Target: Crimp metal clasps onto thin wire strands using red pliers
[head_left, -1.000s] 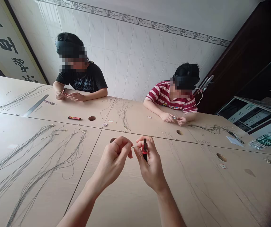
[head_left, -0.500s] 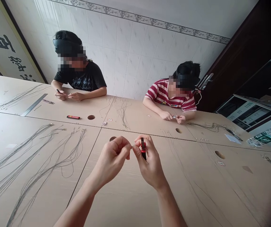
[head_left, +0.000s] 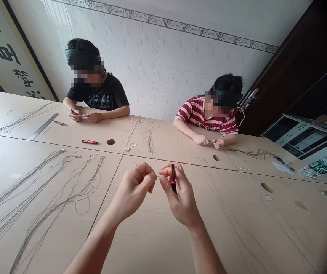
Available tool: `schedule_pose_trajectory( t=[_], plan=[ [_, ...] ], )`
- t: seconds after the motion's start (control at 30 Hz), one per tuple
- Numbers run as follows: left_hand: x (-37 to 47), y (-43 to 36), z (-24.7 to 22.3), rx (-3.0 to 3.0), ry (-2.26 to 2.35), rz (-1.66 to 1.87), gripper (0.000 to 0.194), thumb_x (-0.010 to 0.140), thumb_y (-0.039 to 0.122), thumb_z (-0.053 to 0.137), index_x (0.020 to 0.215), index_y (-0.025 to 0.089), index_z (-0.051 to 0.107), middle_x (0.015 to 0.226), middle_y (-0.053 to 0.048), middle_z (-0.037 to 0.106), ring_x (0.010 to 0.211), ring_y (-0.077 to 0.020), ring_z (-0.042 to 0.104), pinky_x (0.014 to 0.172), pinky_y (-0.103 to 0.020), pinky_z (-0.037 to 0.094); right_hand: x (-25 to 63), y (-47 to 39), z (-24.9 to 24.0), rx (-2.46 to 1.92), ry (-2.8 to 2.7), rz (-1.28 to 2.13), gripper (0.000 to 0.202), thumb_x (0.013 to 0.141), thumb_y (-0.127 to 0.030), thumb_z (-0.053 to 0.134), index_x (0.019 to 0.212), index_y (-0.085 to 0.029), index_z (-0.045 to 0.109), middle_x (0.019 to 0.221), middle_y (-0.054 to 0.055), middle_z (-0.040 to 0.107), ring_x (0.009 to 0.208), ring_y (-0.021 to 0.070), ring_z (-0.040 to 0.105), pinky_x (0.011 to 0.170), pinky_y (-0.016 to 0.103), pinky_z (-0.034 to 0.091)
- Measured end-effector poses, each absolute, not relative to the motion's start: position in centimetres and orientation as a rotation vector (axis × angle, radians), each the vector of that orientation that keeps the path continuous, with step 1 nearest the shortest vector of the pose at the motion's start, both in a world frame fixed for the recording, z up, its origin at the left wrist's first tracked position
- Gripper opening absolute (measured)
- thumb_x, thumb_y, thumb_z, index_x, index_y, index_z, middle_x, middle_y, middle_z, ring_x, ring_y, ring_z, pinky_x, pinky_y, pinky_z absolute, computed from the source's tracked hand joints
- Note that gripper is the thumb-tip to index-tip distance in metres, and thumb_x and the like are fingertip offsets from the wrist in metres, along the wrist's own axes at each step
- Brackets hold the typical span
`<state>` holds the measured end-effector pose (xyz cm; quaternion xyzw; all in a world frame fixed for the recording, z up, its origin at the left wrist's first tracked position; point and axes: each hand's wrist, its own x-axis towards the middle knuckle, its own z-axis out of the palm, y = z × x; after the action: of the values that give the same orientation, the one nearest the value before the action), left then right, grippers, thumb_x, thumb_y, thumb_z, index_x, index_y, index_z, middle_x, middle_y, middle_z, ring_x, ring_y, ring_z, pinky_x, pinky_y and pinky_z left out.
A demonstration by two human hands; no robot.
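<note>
Bench: pale wood (head_left: 152,236), with a red stick (head_left: 89,142) lying on it; the stick is the landmark for every place below.
Tiny piece: held off the bench (head_left: 156,177) between the two hands, nearer the wearer than the red stick and to its right.
Left hand: grip pinching the tiny piece between thumb and forefinger (head_left: 136,186), the other fingers curled in.
Right hand: grip closed around a small hand tool (head_left: 182,194), thumb and forefinger brought up beside the tiny piece; whether they touch it, I cannot tell.
Hand tool: black at the head, red at the middle (head_left: 173,173), standing roughly upright in the right hand, head away from the wearer.
Step in hand: close fingertip work on the tiny piece, I judge, with the tool carried rather than applied to it.
Next move: calls for a steady left pinch and fine right fingertip control, since so small a piece could easily slip.
Look of the piece: slight, with a faint goldish glint; its exact shape is too small to make out.
Cords: thin, dark, in long loose bundles (head_left: 23,243), left of the red stick and nearer the wearer.
Ruler: flat, metallic (head_left: 43,127), left of the red stick.
Co-workers: one in black (head_left: 103,95) beyond the red stick, one in stripes (head_left: 209,114) farther right.
</note>
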<state>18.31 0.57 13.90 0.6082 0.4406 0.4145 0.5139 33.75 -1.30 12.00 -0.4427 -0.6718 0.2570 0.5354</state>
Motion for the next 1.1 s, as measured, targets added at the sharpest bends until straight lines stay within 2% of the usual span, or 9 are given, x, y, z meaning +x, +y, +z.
schedule_pose_trajectory(
  t=[0.2, 0.5, 0.67, 0.83, 1.1],
  plan=[
    [18.13, 0.47, 14.06, 1.395, 1.036, 1.025, 0.023, 0.091, 0.027, 0.048, 0.070, 0.019, 0.045, 0.057, 0.006, 0.043, 0.052, -0.0085, 0.030, 0.047, -0.022, 0.024, 33.39, -1.41, 11.96, -1.024, -1.588, 0.673, 0.011, 0.097, -0.030, 0.052, 0.105, -0.025, 0.058, 0.108, 0.004, 0.056, 0.097, 0.0158, 0.057, 0.083, 0.027, 0.049],
    [18.33, 0.61, 13.83, 1.407, 0.996, 1.021, 0.023, 0.092, 0.030, 0.048, 0.071, 0.019, 0.047, 0.057, 0.006, 0.043, 0.052, -0.0087, 0.030, 0.047, -0.023, 0.023, 33.11, -1.63, 12.20, -1.001, -1.578, 0.766, 0.009, 0.097, -0.028, 0.052, 0.094, -0.022, 0.058, 0.096, 0.004, 0.056, 0.086, 0.0156, 0.055, 0.078, 0.028, 0.045],
    [18.20, 0.50, 13.95, 1.417, 0.997, 1.001, 0.023, 0.092, 0.029, 0.048, 0.071, 0.019, 0.046, 0.057, 0.006, 0.043, 0.052, -0.0086, 0.029, 0.047, -0.023, 0.023, 33.22, -1.66, 12.19, -0.994, -1.564, 0.800, 0.015, 0.097, -0.029, 0.052, 0.085, -0.021, 0.057, 0.089, 0.002, 0.054, 0.081, 0.0149, 0.052, 0.076, 0.028, 0.043],
    [18.19, 0.47, 13.98, 1.442, 1.005, 0.990, 0.026, 0.093, 0.033, 0.049, 0.071, 0.019, 0.045, 0.056, 0.007, 0.042, 0.050, -0.0081, 0.027, 0.047, -0.023, 0.023, 33.36, -1.66, 12.27, -1.004, -1.547, 0.858, 0.017, 0.097, -0.031, 0.053, 0.084, -0.021, 0.055, 0.086, 0.001, 0.053, 0.077, 0.0140, 0.049, 0.071, 0.027, 0.040],
    [18.13, 0.44, 14.17, 1.469, 1.017, 0.980, 0.023, 0.092, 0.027, 0.048, 0.070, 0.019, 0.046, 0.057, 0.007, 0.043, 0.052, -0.0085, 0.030, 0.047, -0.022, 0.025, 33.45, -1.73, 12.33, -0.998, -1.522, 0.906, 0.019, 0.097, -0.034, 0.054, 0.084, -0.021, 0.054, 0.086, 0.000, 0.052, 0.075, 0.0127, 0.046, 0.070, 0.027, 0.037]
  ],
)
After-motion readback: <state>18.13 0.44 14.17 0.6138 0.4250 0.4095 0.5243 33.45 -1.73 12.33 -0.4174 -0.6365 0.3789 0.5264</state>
